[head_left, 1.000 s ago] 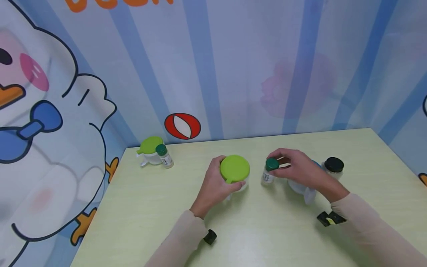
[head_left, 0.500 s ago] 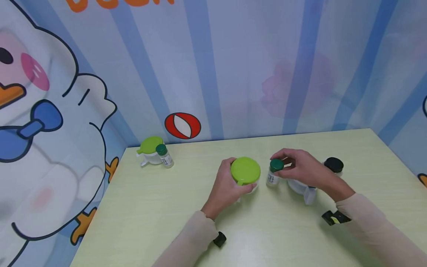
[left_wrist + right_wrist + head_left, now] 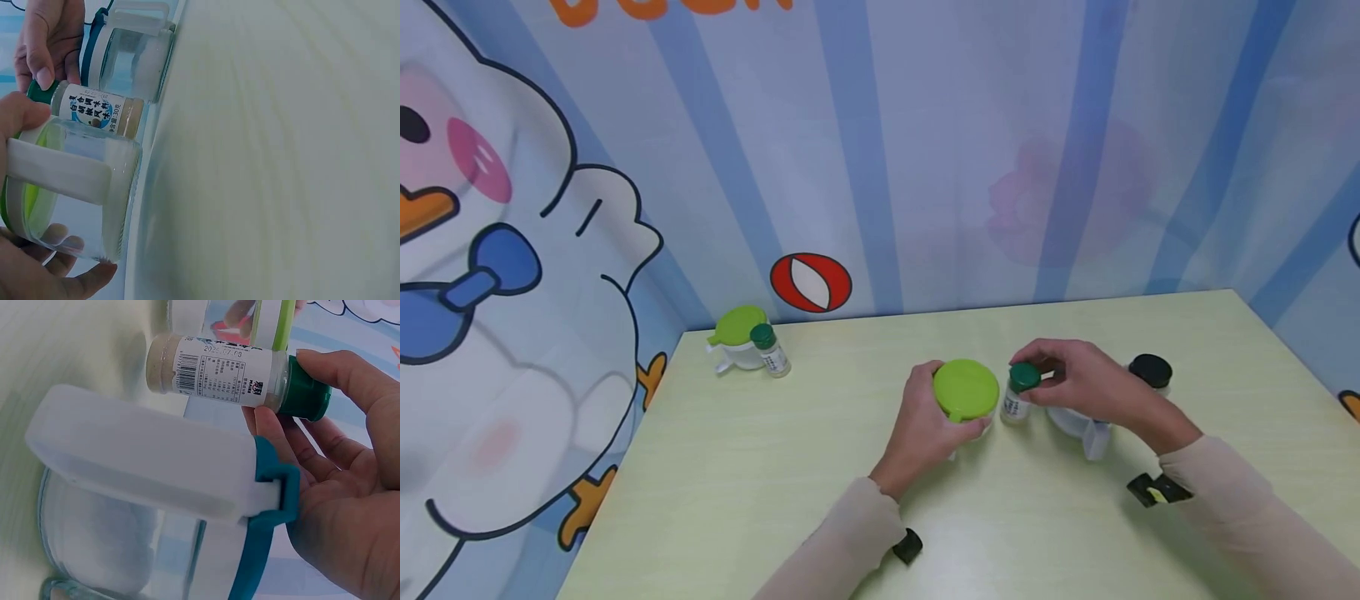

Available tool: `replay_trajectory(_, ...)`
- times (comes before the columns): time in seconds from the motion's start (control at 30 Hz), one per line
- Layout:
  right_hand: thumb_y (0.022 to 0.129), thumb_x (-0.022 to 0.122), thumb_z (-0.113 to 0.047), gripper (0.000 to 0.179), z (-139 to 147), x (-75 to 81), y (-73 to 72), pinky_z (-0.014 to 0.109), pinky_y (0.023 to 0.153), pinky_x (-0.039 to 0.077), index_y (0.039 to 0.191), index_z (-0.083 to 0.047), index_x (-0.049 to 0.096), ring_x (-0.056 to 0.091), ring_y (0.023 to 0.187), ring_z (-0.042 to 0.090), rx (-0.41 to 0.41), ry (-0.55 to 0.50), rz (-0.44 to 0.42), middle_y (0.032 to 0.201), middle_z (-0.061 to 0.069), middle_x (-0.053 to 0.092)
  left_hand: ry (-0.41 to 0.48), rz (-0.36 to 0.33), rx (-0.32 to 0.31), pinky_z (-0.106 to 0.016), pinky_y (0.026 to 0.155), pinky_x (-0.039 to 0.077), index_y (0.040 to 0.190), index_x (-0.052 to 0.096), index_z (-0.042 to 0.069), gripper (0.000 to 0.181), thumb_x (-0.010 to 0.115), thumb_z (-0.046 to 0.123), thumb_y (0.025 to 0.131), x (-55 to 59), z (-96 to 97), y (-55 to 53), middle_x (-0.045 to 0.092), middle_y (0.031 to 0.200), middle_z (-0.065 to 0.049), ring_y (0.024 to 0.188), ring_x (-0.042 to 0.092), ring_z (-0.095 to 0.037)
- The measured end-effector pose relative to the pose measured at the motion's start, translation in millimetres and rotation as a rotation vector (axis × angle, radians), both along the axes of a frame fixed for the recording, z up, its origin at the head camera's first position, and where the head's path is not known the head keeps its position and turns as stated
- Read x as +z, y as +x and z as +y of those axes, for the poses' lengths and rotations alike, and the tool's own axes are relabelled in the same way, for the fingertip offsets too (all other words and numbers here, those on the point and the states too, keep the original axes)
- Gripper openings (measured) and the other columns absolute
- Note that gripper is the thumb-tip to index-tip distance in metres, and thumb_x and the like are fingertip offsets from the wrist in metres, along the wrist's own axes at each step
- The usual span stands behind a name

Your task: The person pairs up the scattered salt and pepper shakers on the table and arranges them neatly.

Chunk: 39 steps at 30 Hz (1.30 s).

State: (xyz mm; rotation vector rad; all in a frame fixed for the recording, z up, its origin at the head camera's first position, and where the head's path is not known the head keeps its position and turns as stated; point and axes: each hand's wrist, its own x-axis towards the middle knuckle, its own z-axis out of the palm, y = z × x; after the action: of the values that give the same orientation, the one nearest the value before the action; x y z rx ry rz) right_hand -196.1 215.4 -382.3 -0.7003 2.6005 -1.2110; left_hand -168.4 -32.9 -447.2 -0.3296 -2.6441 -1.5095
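Note:
My left hand point(image 3: 925, 429) grips a clear glass seasoning jar with a lime-green lid point(image 3: 966, 389); its white handle point(image 3: 59, 170) shows in the left wrist view. Just right of it, my right hand point(image 3: 1086, 383) pinches the dark green cap of a small spice bottle point(image 3: 1016, 407). That bottle stands upright, its white printed label point(image 3: 222, 372) plain in the right wrist view and pale powder inside. Close beneath the right hand is a second glass jar point(image 3: 1078, 423) with a white handle and a teal lid point(image 3: 265, 487), mostly hidden in the head view.
A jar with a black lid point(image 3: 1150, 369) stands behind the right wrist. At the table's back left corner are another green-lidded jar point(image 3: 739, 327) and another green-capped spice bottle point(image 3: 772, 353). A printed cloth backdrop point(image 3: 955, 167) rises along the rear edge of the table point(image 3: 760, 483).
My left hand has slid the green-lidded jar to the right, up close to the spice bottle. My right hand has moved slightly right with the bottle, still pinching its cap.

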Motion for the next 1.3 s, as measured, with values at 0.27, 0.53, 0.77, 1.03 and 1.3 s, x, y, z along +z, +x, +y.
replay_trajectory(0.27, 0.090, 0.075, -0.007, 0.040, 2, 1.1, 0.5, 0.032, 0.087, 0.059, 0.128, -0.009, 0.064, 0.066, 0.112, 0.027, 0.008, 0.018, 0.009, 0.122, 0.009, 0.067, 0.002, -0.006, 0.004, -0.039, 0.094, 0.050, 0.141, 0.040, 0.009, 0.086, 0.089, 0.034, 0.074, -1.4, 7.2, -0.6, 0.049, 0.127, -0.003, 0.110, 0.051, -0.016)
replay_trajectory(0.53, 0.089, 0.075, -0.006, 0.039, -1, 0.7, -0.8, 0.031, 0.084, 0.060, 0.126, -0.005, 0.064, 0.069, 0.108, 0.027, 0.030, 0.049, 0.032, 0.119, 0.010, 0.068, 0.003, -0.036, -0.010, -0.034, 0.091, 0.050, 0.141, 0.040, 0.011, 0.085, 0.088, 0.035, 0.075, -4.8, 11.3, -2.6, 0.048, 0.126, 0.000, 0.106, 0.052, -0.013)
replay_trajectory(0.77, 0.089, 0.076, -0.006, 0.041, -4, -0.3, -3.9, 0.033, 0.086, 0.060, 0.128, -0.003, 0.065, 0.069, 0.106, 0.024, 0.097, 0.096, 0.118, 0.121, 0.010, 0.068, 0.009, -0.053, -0.021, -0.036, 0.091, 0.050, 0.144, 0.037, 0.011, 0.088, 0.087, 0.038, 0.076, -4.0, 11.9, -4.0, 0.047, 0.129, -0.001, 0.107, 0.051, -0.014)
replay_trajectory(1.03, 0.088, 0.076, -0.005, 0.041, -1, 0.1, -3.9, 0.039, 0.087, 0.060, 0.128, -0.004, 0.066, 0.069, 0.105, 0.022, 0.110, 0.142, 0.181, 0.120, 0.008, 0.068, -0.071, -0.141, -0.111, -0.045, 0.098, 0.049, 0.159, 0.020, 0.017, 0.103, 0.082, 0.035, 0.078, 4.2, 6.5, -0.1, 0.041, 0.142, -0.005, 0.120, 0.046, -0.018)
replay_trajectory(1.3, 0.088, 0.078, -0.006, 0.045, 0, 3.9, -2.2, 0.032, 0.082, 0.060, 0.130, -0.004, 0.063, 0.070, 0.106, 0.025, 0.133, 0.176, 0.160, 0.122, 0.010, 0.067, -0.122, -0.145, -0.226, -0.050, 0.112, 0.041, 0.162, 0.013, 0.014, 0.102, 0.075, 0.024, 0.081, 6.4, -4.1, 2.4, 0.035, 0.153, -0.004, 0.134, 0.039, -0.020)
